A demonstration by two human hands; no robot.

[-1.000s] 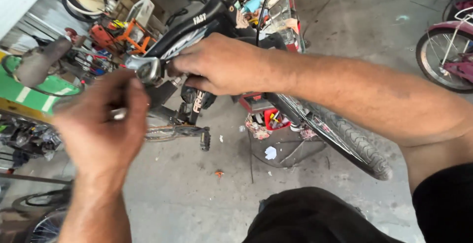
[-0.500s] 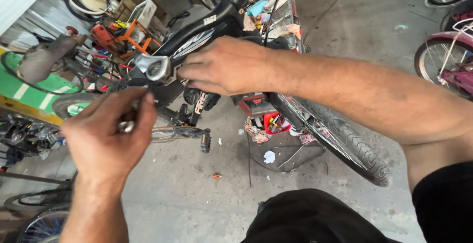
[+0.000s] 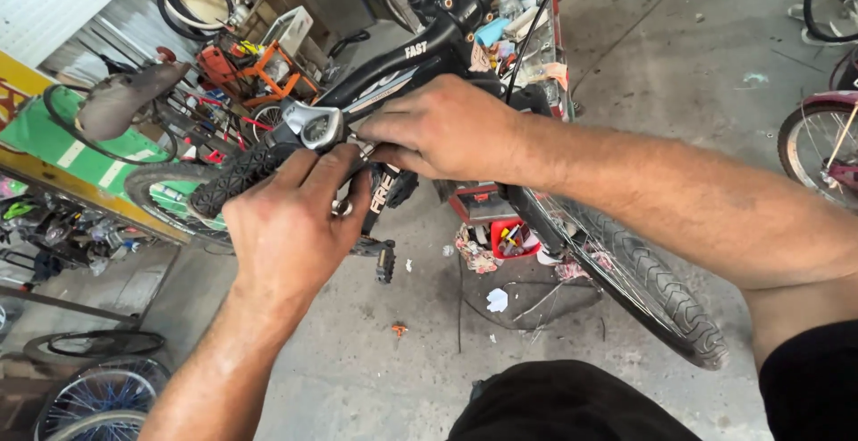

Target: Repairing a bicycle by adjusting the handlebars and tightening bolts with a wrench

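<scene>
A black bicycle point(image 3: 402, 70) stands under me, with its handlebar across the middle of the view. A black rubber grip point(image 3: 234, 178) caps the bar's left end, and a silver gear shifter point(image 3: 312, 125) sits beside it. My left hand point(image 3: 290, 226) is curled just below the shifter, fingertips touching it, with a small metal tool point(image 3: 340, 208) glinting at its edge. My right hand point(image 3: 447, 128) is closed on the handlebar just right of the shifter. The part of the bar under my right hand is hidden.
The bicycle's front tyre point(image 3: 648, 285) runs down to the right. On the concrete floor lie a red tray of small tools point(image 3: 509, 237) and a pedal point(image 3: 384, 262). A saddle point(image 3: 125, 97), loose wheels point(image 3: 98, 396) and another bicycle point(image 3: 822, 146) surround me.
My left hand has risen from lower left to the shifter, bringing the small metal tool with it. My right hand has kept its hold on the handlebar.
</scene>
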